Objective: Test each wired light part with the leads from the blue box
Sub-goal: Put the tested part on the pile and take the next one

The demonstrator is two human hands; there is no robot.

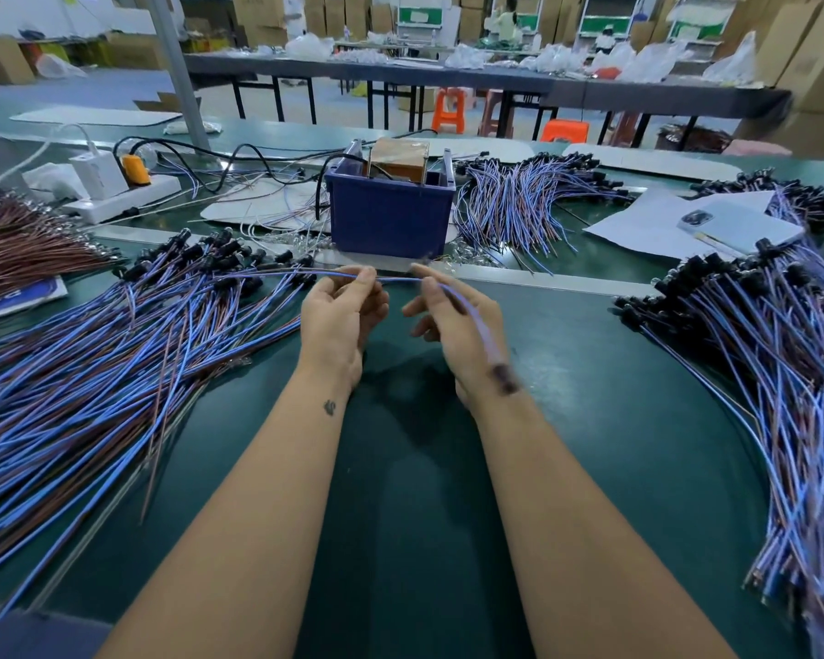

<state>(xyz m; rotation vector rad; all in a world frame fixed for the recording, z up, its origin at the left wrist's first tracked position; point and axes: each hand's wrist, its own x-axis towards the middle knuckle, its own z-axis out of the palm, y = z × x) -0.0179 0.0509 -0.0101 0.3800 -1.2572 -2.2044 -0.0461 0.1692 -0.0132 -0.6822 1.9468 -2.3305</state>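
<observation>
The blue box (391,216) stands on the green table just beyond my hands, a brown transformer (397,159) sticking out of its top. My left hand (341,321) pinches a blue and brown wired light part (286,274) whose black socket end points left. My right hand (457,325) pinches a second wired part (476,325), blurred, which trails down over my wrist to its dark socket (504,377). The two parts meet between my fingertips in front of the box. The box's leads are too thin and blurred to make out.
Heaps of wired parts lie at the left (115,344), the right (771,373) and behind the box (529,202). A white power strip (120,197) sits at the back left, a phone (738,225) on papers at the back right. Brown wires (25,249) lie far left.
</observation>
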